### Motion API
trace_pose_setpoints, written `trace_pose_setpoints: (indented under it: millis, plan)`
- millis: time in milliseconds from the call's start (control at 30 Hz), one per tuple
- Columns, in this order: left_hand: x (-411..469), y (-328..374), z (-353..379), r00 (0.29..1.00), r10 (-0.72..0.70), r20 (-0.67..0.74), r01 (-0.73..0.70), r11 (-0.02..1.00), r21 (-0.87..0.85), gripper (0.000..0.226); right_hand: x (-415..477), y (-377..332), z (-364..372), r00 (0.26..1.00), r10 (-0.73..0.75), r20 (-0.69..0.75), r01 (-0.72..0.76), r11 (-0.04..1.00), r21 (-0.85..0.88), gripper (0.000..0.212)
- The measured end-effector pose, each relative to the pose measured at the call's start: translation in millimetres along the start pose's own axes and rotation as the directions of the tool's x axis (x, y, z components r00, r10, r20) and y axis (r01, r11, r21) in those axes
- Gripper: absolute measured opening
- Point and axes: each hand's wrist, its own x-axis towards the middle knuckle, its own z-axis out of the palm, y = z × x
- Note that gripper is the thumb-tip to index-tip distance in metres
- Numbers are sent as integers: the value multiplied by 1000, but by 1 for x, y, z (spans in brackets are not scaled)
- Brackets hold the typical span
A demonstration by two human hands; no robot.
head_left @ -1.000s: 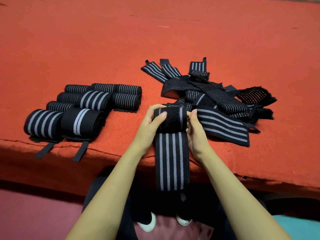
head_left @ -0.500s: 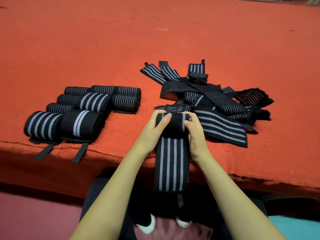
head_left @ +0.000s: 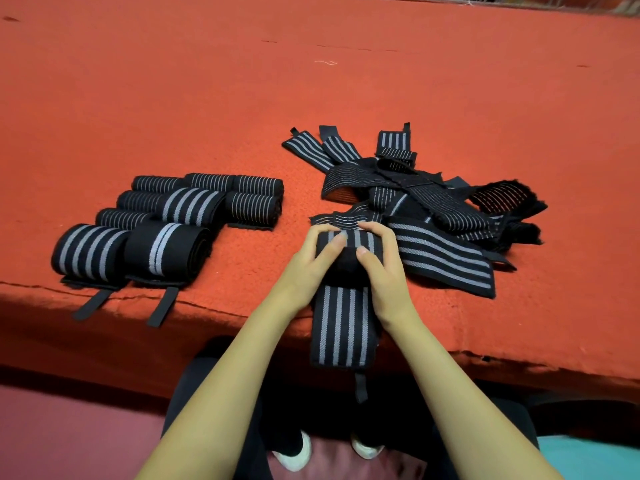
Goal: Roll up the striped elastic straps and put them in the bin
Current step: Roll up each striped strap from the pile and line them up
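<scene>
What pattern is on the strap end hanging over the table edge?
The strap is black with four grey lengthwise stripes; head view shows it best.

We note a red felt-like table covering (head_left: 207,81) across most of the frame. A short white thread (head_left: 326,62) lies on it at upper centre. Below its front edge we see pink flooring (head_left: 69,427) at lower left and a teal surface (head_left: 595,459) at lower right.

Even warm light is coming from 12 o'clock; table front (head_left: 86,344) is sitting in shadow at 7 o'clock; wide-angle lens is bowing edges.
</scene>
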Motion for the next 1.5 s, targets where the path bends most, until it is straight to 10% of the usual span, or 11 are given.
trace_pose_setpoints:
  millis: [333,767,1033,1500]
  plan:
    - [-7,0,0,998,67,-20,-68,997,-30,37,4,-1,2,981,181,74,-193,957,216,38]
    - [-5,0,0,991,131,-9,-131,991,19,34,4,-1,-2,998,44,53,-52,986,158,61]
    - [-4,4,0,996,84,-34,-83,996,40,44,2,-3,-3,999,19,48,-28,979,204,31]
    - [-6,2,0,994,111,-16,-110,994,13,30,0,-5,0,998,39,55,-47,988,149,40]
